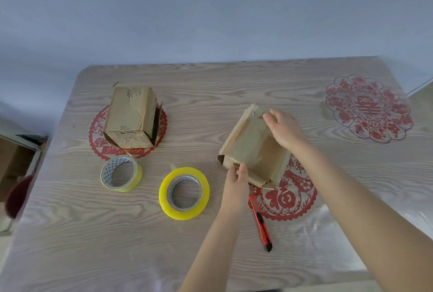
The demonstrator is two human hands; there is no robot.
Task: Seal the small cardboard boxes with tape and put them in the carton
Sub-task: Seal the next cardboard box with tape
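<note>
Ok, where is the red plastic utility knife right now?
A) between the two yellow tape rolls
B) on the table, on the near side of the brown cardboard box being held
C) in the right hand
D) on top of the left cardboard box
B: the red plastic utility knife lies flat on the wood-grain table, at the edge of the red paper-cut decoration, just nearer the camera than the held brown cardboard box.

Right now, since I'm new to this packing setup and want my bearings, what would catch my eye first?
Both hands hold a small cardboard box right of centre on the table: the left hand at its near corner, the right hand at its far end. Two yellow tape rolls lie to its left, a red utility knife lies nearer the person, and a second box stands at the far left.
</note>
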